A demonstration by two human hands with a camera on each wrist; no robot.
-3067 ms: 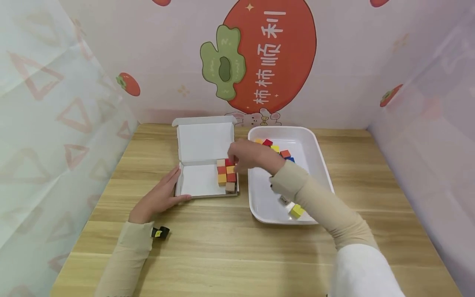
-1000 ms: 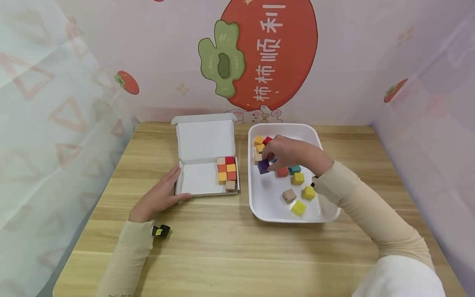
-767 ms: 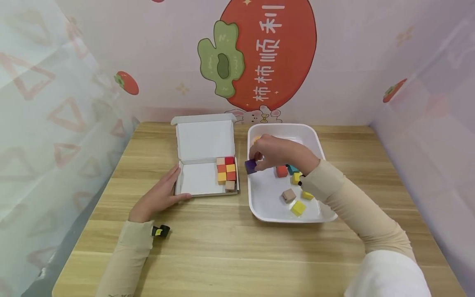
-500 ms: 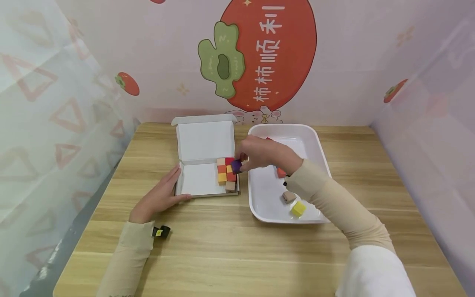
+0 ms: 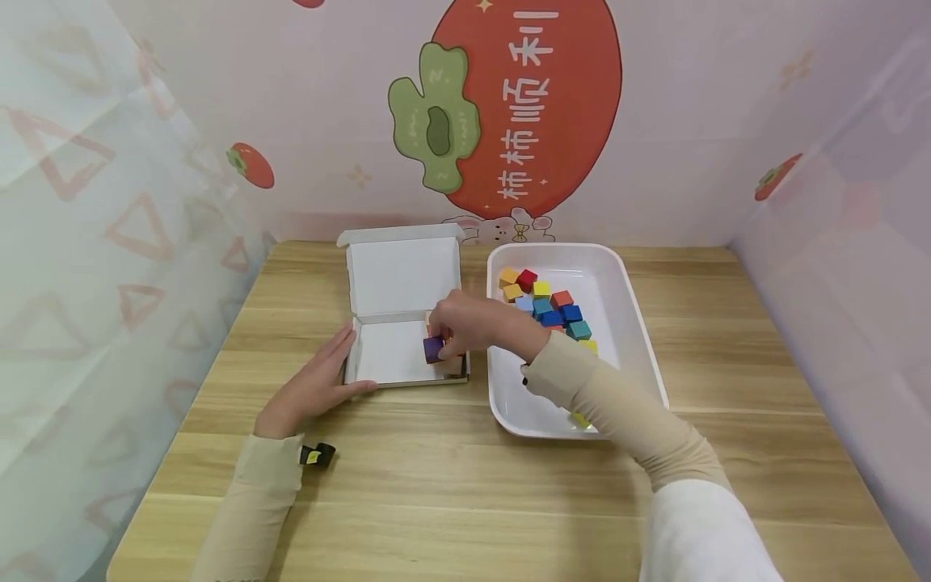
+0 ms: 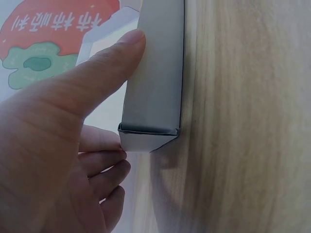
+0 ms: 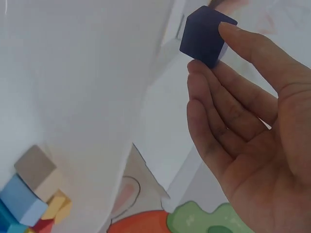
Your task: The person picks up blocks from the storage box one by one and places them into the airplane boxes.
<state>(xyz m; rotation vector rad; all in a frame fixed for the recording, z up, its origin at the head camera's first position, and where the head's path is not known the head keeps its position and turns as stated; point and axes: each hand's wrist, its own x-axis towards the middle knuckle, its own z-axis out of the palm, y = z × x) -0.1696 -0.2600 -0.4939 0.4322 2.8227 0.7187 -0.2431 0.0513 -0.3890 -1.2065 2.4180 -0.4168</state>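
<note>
My right hand [image 5: 476, 323] pinches a purple cube [image 5: 432, 350] over the right half of a small white cardboard box [image 5: 385, 352] with its lid folded back. The right wrist view shows the dark cube [image 7: 204, 36] between thumb and fingertips. Beneath the hand, the box's row of coloured cubes is mostly hidden; a tan cube [image 5: 453, 367] shows near the front corner. At the box's front left corner, my left hand [image 5: 316, 386] holds it, thumb along the front wall and fingers on the left side. In the left wrist view the fingertips touch the box wall [image 6: 155, 87].
Right of the box stands a white tray [image 5: 502, 408] with several coloured cubes, among them a red cube [image 5: 527, 280] and a teal cube [image 5: 579, 330]. My right forearm crosses above it. A patterned cloth [image 5: 327, 105] hangs behind the wooden table [image 5: 436, 501].
My right hand has carried the purple cube left, from the tray to above the box's cubes. Earlier it was over the box with no visible cube. The left hand has stayed at the box corner.
</note>
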